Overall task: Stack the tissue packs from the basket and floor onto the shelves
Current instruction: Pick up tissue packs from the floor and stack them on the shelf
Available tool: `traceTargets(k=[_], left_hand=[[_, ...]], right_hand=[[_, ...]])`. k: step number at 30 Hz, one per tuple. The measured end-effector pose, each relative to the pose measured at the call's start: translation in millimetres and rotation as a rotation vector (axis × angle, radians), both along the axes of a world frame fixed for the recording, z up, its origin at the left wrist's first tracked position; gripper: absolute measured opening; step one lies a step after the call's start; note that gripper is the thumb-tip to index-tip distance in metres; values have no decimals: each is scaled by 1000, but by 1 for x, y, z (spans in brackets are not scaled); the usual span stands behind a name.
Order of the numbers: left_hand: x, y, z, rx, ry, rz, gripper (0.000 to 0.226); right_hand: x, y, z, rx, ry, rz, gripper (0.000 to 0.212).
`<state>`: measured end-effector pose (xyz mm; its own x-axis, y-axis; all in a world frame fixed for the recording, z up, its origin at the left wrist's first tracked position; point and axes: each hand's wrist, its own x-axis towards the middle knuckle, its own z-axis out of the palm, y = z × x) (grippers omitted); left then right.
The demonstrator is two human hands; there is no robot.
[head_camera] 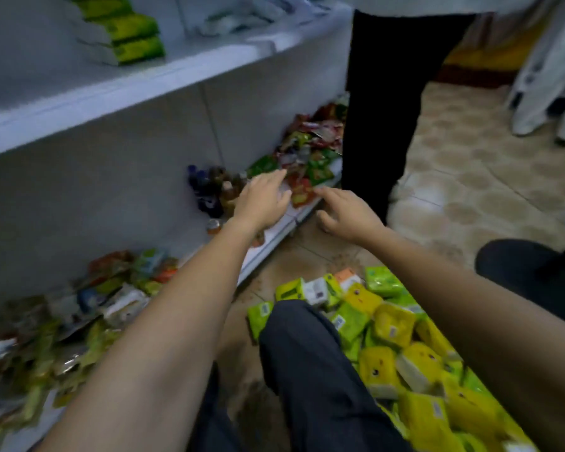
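Both of the person's arms are stretched out ahead, and neither hand has hold of anything. The left hand (263, 199) is flat, palm down, fingers straight and close together, hovering over the front of the bottom shelf (284, 225), just beside a cluster of small dark bottles (209, 190) and the near edge of a heap of red and green snack packets (307, 148). The right hand (346, 213) is beside it, a little apart, fingers spread and loosely bent, over the tiled floor (470, 177) right by the shelf's front edge. The tissue packs (388, 321), yellow and green, lie in a loose pile low on the right, under the right forearm and against the person's bent knee (307, 353) in dark trousers; they are well back from both hands, nearer the elbows than the fingers. A neat stack of green packs (124, 34) already sits on the upper shelf (111, 93), high on the left and well above the hands. More mixed packets (95, 305) crowd the bottom shelf under the left forearm. Someone else stands just past the hands; only a black trouser leg (382, 109) shows.
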<state>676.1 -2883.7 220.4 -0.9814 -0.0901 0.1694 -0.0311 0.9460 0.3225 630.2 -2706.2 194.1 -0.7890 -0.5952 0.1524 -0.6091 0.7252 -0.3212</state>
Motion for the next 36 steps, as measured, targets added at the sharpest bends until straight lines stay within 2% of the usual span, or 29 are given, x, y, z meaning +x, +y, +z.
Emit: traceTargets(k=[4, 10, 16, 19, 24, 30, 36], left_hand=[[-38, 85, -53, 71, -92, -177, 51], [-48, 188, -180, 189, -295, -192, 51], [-18, 246, -304, 348, -652, -164, 52], [-9, 271, -347, 367, -803, -223, 54], [-15, 296, -396, 365, -1049, -274, 61], [-18, 313, -425, 462, -1228, -232, 70], [-16, 309, -433, 628, -1231, -57, 74]], right_hand=[[-15, 92, -55, -19, -100, -213, 50], [-2, 183, -164, -21, -331, -437, 48], [47, 228, -272, -59, -656, -633, 46], [66, 244, -312, -60, -785, -745, 48], [71, 254, -351, -114, -920, -956, 49], [67, 245, -386, -186, -1065, -1059, 54], [64, 230, -400, -395, -1064, -1268, 55]])
